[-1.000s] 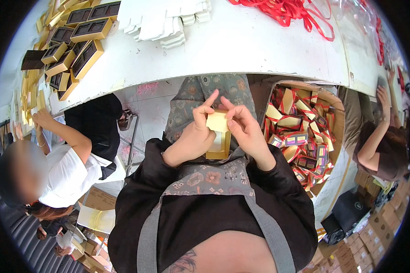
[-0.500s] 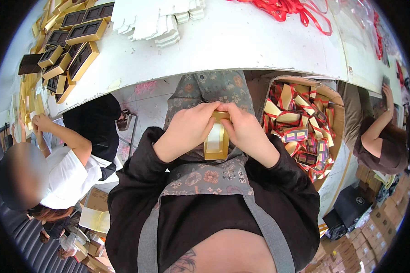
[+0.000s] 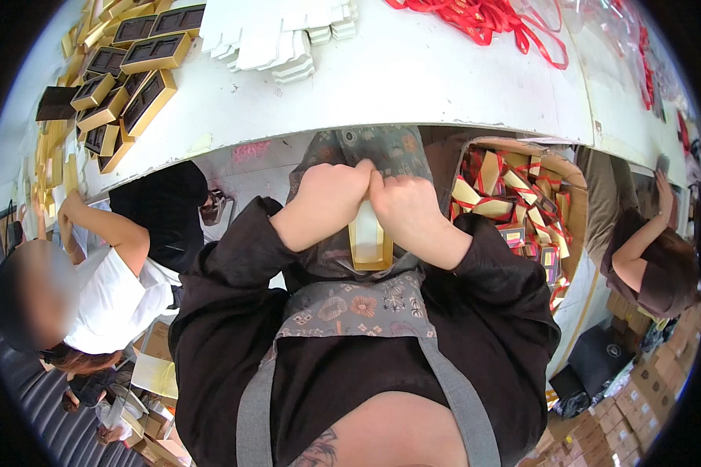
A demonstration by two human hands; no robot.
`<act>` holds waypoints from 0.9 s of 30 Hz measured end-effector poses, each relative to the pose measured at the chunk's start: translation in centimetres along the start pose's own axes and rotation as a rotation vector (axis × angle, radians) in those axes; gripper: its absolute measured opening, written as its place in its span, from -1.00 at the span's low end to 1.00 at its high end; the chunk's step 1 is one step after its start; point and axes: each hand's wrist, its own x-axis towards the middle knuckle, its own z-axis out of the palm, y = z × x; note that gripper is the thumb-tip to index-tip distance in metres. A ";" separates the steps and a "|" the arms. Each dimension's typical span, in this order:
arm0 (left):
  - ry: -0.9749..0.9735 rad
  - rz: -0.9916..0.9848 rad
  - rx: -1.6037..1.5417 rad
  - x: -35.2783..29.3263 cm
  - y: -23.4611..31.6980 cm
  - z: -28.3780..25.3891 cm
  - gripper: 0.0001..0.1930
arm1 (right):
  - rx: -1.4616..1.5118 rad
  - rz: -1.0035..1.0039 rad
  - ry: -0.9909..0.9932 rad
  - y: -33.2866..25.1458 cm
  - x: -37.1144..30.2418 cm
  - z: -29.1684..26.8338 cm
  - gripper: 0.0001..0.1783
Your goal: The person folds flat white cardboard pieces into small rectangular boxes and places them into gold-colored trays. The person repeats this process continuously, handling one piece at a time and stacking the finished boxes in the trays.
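Note:
A small open gold box [image 3: 374,263] with a pale, whitish inside lies over my lap, its near end toward me. My left hand [image 3: 325,199] is closed at the box's far left side, fingers curled under and thumb at the top. From the right, my right hand [image 3: 414,212] is closed over the far right part, its knuckles bent. Both hands meet at the far end and hide it, so what the fingertips do there does not show. A grey flowered apron [image 3: 354,305] spreads below the box.
A white table [image 3: 397,97] spans the far side, bearing gold boxes with dark inserts [image 3: 157,51], stacked white card pieces [image 3: 276,47] and red ribbons [image 3: 483,19]. A carton [image 3: 572,167] of ribboned boxes stands right. People [image 3: 125,300] work on either side.
My fingers have curled tighter at the box's far end, and my right hand now covers more of it. My forearms have shifted slightly. The box has stayed nearly in place.

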 end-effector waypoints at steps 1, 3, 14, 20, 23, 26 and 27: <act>0.026 -0.028 -0.131 -0.1 -0.3 -0.1 -0.75 | 0.021 -0.023 0.015 0.0 0.2 -0.6 -0.77; -0.166 -0.064 -0.482 -0.4 -1.5 0.3 -0.62 | 0.064 -0.074 0.045 0.1 0.6 -2.0 -0.76; 0.987 -0.097 -1.269 -5.4 -8.8 -17.5 -0.32 | 0.683 0.229 0.709 4.7 12.4 -7.9 -0.42; 1.095 -0.167 -1.276 -2.8 -8.5 -11.5 -0.51 | 0.438 0.503 0.576 11.5 24.1 -3.1 -0.45; 1.004 -0.308 -1.088 -1.6 -7.3 -8.4 -0.59 | 0.538 0.456 0.483 13.6 23.2 -4.7 -0.55; 1.084 -0.248 -0.980 -0.7 -8.0 -7.8 -0.60 | 0.409 0.495 0.538 14.2 22.4 -5.9 -0.56; 1.134 -0.232 -0.932 -0.4 -7.9 -7.8 -0.60 | 0.377 0.518 0.549 14.2 22.1 -6.2 -0.56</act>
